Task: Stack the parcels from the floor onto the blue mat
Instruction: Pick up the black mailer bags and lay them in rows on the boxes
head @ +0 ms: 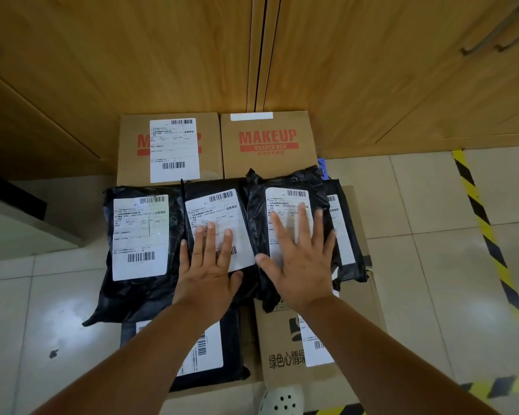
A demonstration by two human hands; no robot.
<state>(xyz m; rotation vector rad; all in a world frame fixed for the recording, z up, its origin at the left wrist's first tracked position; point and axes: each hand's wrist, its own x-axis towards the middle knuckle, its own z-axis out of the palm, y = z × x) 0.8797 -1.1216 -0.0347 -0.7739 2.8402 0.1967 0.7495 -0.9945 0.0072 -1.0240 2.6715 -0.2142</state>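
We pressed left hand (209, 272) flat on middle black bag (215, 205), right hand (300, 265) on next bag (285, 182); fingers spread wide, holding nothing.

Tall honey-coloured wooden cabinet doors (162, 55) are filling the far side, with long metal bar handles (492, 34) showing at far right. Pale glossy floor tiles (432, 205) are spreading below, and a yellow-and-black striped hazard tape line (481, 223) is running along the right. A white perforated clog (280, 401) is peeking in at the near edge.
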